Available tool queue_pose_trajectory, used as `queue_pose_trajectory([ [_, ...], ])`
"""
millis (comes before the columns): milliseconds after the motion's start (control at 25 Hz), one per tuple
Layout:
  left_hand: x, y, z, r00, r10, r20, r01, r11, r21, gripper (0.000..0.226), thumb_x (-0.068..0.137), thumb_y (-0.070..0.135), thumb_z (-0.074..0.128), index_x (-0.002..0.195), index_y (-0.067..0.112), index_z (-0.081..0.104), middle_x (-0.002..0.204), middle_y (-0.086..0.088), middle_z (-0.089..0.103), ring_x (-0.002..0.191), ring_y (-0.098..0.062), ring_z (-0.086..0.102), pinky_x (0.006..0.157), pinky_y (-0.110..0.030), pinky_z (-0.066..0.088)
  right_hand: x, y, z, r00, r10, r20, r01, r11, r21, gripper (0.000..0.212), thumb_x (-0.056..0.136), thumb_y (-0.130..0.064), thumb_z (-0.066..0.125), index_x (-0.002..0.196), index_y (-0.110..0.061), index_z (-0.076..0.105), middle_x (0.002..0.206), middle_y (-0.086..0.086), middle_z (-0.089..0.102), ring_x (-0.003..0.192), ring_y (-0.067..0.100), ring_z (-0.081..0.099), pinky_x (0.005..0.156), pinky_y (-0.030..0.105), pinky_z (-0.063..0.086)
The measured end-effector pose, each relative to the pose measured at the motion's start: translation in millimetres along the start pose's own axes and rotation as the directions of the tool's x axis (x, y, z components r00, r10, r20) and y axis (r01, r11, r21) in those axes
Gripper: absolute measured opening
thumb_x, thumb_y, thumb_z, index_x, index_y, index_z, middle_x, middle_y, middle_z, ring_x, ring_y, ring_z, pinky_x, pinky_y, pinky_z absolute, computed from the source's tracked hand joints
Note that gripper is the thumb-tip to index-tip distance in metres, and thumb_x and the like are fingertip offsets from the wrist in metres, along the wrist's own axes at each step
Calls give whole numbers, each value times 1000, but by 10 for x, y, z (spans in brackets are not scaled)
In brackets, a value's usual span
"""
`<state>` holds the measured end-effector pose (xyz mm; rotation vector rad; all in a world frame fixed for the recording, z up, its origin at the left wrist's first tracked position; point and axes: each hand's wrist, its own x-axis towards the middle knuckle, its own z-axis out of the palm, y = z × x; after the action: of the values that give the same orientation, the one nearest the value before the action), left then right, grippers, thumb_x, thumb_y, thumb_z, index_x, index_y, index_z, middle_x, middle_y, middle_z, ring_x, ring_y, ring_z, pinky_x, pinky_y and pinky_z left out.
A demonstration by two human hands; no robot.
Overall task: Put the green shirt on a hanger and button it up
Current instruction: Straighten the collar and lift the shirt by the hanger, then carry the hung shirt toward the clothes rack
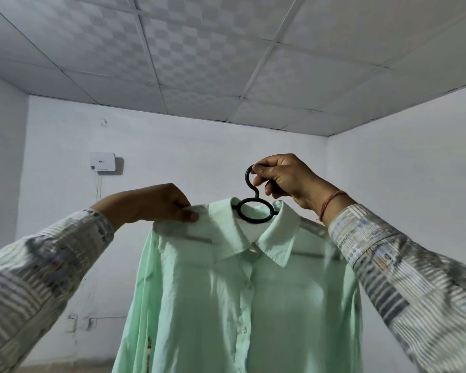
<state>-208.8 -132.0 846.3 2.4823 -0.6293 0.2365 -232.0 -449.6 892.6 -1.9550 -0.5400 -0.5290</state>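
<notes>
Here the pale green button-front cotton shirt point(240, 300) hangs in mid-air in front of the person, raised toward the tiled ceiling, and sits on the black plastic hanger with a ring below its hook point(253, 200). The right hand point(283, 179) has its fingers curled tight around the hook and carries the load. The left hand point(156, 203) pinches the shoulder seam of the shirt between thumb and fingers, just beside the collar point(256, 238). The hanger arms show as dark bars through the cloth on both shoulders, so the hanging step appears complete. The placket looks closed along the visible length, with the small white buttons point(244, 329) lying in line (the lower hem is out of view, so the lowest fastenings cannot be confirmed). The step in hand appears to be a final squaring of the shoulder on the hanger arm. The next move likely calls for a light outward tug at the seam, and then a check of the remaining buttons below.
</notes>
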Motion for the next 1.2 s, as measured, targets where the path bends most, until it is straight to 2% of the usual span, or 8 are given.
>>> queue_pose_trajectory([
  [120, -98, -6, -25, 998, -41, 49, 38, 997, 61, 64, 85, 70, 77, 59, 21, 44, 66, 0, 37, 65, -22, 32, 60, -30, 26, -29, -18, 55, 1000, -1, -16, 1, 1000, -13, 17, 103, -22, 68, 108, -8, 77, 86, 4, 81, 54, 13, 61, 56, 28, 47],
  [240, -168, 127, -13, 999, 43, -3, -43, 996, -75, 82, 41, 91, 84, 81, 21, 72, 73, 7, 70, 66, -16, 59, 64, -26, 44, -62, -74, 180, 999, -19, 31, 22, 996, -91, 15, 102, -23, 70, 106, -11, 77, 86, 4, 82, 55, 13, 65, 57, 29, 52],
  [320, -128, 245, -33, 988, 98, -121, -128, 955, -269, 92, 41, 75, 97, 113, 20, 78, 93, 11, 84, 83, -1, 75, 73, -24, 54, -66, -127, 294, 998, -42, 56, 49, 991, -123, 15, 101, -24, 71, 106, -11, 78, 89, 6, 83, 58, 15, 68, 62, 31, 54],
  [400, -73, 390, -58, 959, 142, -247, -216, 927, -305, 51, 83, 38, 91, 125, 13, 74, 103, 4, 85, 94, -5, 77, 83, -33, 53, -59, -194, 390, 996, -63, 69, 70, 991, -117, 15, 100, -23, 72, 105, -10, 79, 88, 6, 83, 61, 16, 68, 65, 32, 55],
  [480, -40, 496, -52, 939, 142, -313, -252, 904, -345, 29, 96, 13, 78, 124, 10, 74, 111, -11, 84, 101, -20, 77, 88, -41, 54, -69, -260, 449, 994, -60, 91, 71, 990, -123, 16, 99, -24, 75, 104, -9, 80, 87, 4, 82, 64, 16, 68, 65, 31, 54],
  [720, -2, 512, 197, 946, 211, -248, -311, 808, -501, 19, 93, 3, 78, 112, 2, 82, 110, -24, 81, 109, -40, 78, 100, -48, 62, -239, -194, 444, 997, -19, 80, 30, 990, -141, 21, 94, -27, 81, 99, -6, 81, 87, 6, 81, 69, 19, 67, 60, 28, 51],
  [880, 29, 556, 544, 947, 213, -238, -317, 729, -607, 24, 90, -7, 75, 113, -4, 78, 109, -29, 79, 99, -36, 77, 99, -51, 64, -465, 3, 375, 998, 45, 36, -38, 986, -159, 20, 93, -28, 82, 99, -8, 82, 85, 5, 80, 66, 15, 68, 57, 25, 49],
  [1200, -99, 1209, 1135, 957, 76, -279, -266, 609, -747, 33, 87, -7, 80, 117, 4, 71, 95, -26, 76, 80, -32, 74, 69, -41, 68, -1279, 147, -30, 967, 126, -222, -144, 987, -67, 22, 86, -22, 88, 104, -20, 75, 99, 5, 80, 80, 16, 75, 69, 27, 53],
])
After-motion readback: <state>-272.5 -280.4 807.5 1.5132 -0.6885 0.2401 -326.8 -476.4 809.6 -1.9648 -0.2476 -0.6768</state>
